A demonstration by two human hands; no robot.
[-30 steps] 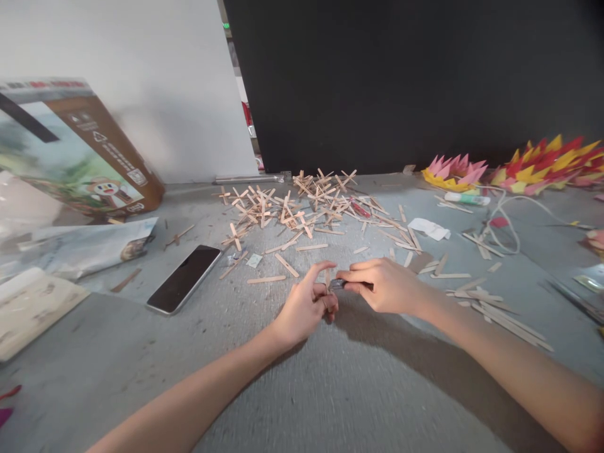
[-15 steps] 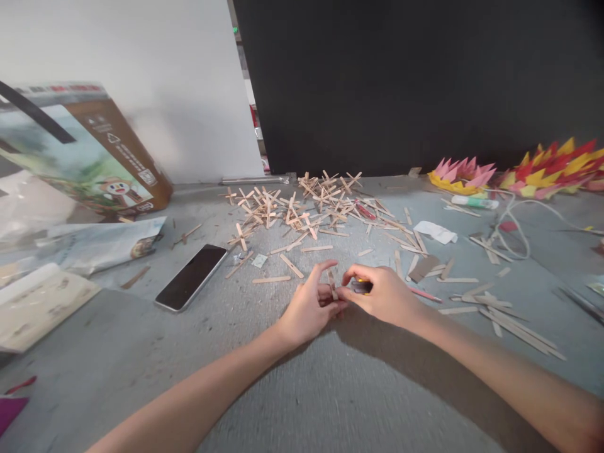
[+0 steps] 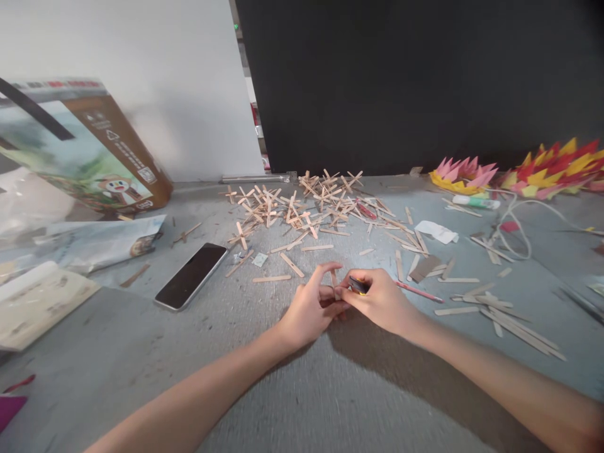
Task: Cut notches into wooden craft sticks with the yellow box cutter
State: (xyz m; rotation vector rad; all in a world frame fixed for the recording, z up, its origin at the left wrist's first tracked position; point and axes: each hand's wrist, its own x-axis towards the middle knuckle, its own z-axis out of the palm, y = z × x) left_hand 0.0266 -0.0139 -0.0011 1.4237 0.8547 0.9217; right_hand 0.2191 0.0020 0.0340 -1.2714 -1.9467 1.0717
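My left hand (image 3: 310, 306) is closed on a wooden craft stick (image 3: 333, 277), which stands nearly upright between the fingers. My right hand (image 3: 384, 301) meets it from the right, its fingertips at the stick's lower part. Inside the right hand's curled fingers is a black-and-yellow tool (image 3: 358, 285), which looks like a utility knife; its working end is hidden. A red pencil (image 3: 419, 291) lies just right of the right hand. Beyond the hands is a pile of craft sticks (image 3: 290, 211), many joined into crosses.
A phone (image 3: 192, 277) lies to the left, near plastic packaging (image 3: 108, 242) and a printed carton bag (image 3: 123, 157). At right are loose sticks (image 3: 514, 324), a white paper scrap (image 3: 436, 231), a glue stick (image 3: 474, 202), a white cable (image 3: 521, 233) and folded-paper pieces (image 3: 465, 176).
The black-and-yellow tool has tilted within my right hand, so its black part now points up and left. The fingers have shifted slightly, and the craft stick stands a little straighter.
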